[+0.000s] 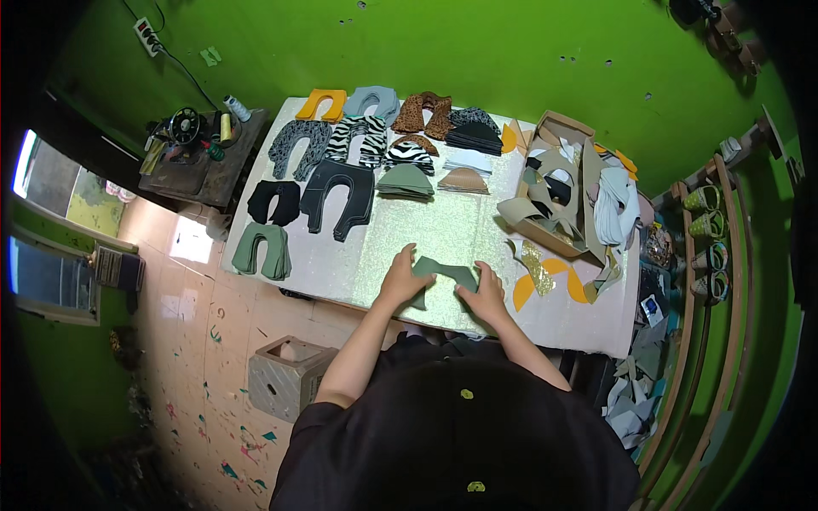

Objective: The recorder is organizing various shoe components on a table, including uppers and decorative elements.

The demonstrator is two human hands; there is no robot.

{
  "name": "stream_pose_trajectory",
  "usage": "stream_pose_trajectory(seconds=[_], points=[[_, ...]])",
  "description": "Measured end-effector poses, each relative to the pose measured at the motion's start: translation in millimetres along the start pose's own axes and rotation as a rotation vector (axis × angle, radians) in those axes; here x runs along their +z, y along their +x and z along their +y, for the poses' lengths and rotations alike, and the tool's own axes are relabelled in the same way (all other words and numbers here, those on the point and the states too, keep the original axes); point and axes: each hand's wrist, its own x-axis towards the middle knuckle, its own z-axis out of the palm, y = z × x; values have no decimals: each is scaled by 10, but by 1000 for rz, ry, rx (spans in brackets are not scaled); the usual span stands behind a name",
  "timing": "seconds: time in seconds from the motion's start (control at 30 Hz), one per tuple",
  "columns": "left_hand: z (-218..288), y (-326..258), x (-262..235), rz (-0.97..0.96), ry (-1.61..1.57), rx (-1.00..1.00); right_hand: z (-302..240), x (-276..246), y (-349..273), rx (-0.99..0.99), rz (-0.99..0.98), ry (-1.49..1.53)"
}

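grey-green cut piece (443,274) lying flat at near edge of bench (443,230), both hands pressing on it. left hand (400,279) holding down left end, fingers spread flat, not gripping. right hand (486,296) pinning right end, fingers curled over edge, likely keeping piece from sliding. sorted stacks of similar u-shaped pieces (341,162) sitting in rows on far side by colour and pattern, well apart from hands. cardboard box (558,187) of scraps standing to right. orange offcuts (545,285) lying just beside right hand.
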Motion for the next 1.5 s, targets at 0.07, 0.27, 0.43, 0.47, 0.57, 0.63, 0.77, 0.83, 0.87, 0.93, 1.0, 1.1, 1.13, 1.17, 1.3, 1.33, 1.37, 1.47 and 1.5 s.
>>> stream_pose_trajectory(seconds=[0.07, 0.27, 0.43, 0.47, 0.57, 0.63, 0.77, 0.83, 0.87, 0.93, 1.0, 1.1, 1.13, 1.17, 1.3, 1.33, 1.37, 1.47, 1.5], points=[[-82, -46, 95, 105, 257, -30, 140, 79, 0, 9, 66, -194], [56, -363, 185, 132, 398, -176, 117, 104, -106, 44, 10, -359], [-263, -510, 389, 189, 340, -133, 191, 238, -96, -19, -8, -290], [-321, -547, 443, 186, 344, -102, 197, 263, -95, -26, -22, -297], [-387, -638, 556, 194, 269, -54, 294, 312, -108, -46, -42, -275], [-370, -680, 582, 214, 197, -24, 330, 301, -132, -51, -42, -284], [-338, -705, 541, 207, 208, -48, 353, 331, -181, -62, 53, -340], [-307, -700, 514, 217, 219, -93, 288, 323, -206, -119, 86, -348], [-288, -691, 502, 225, 231, -136, 252, 320, -216, -174, 123, -356], [-209, -659, 486, 252, 247, -80, 207, 311, -209, -258, 79, -405], [-179, -609, 479, 279, 261, -19, 189, 315, -204, -341, 38, -457], [-246, -527, 463, 196, 506, 231, 249, 364, -203, -482, -57, -532], [-284, -524, 474, 134, 569, 282, 273, 377, -205, -500, -70, -559], [-316, -508, 486, 71, 632, 333, 298, 384, -202, -518, -81, -586], [-398, -420, 476, 123, 563, 375, 265, 338, -175, -458, -31, -610], [-406, -420, 470, 124, 564, 382, 206, 290, -172, -458, -24, -612], [-414, -430, 466, 122, 575, 381, 147, 224, -169, -460, -5, -543], [-291, -433, 401, 138, 582, 382, 5, -84, 100, -460, 266, -484], [-238, -453, 375, 151, 574, 372, -109, -303, 220, -404, 346, -462]])
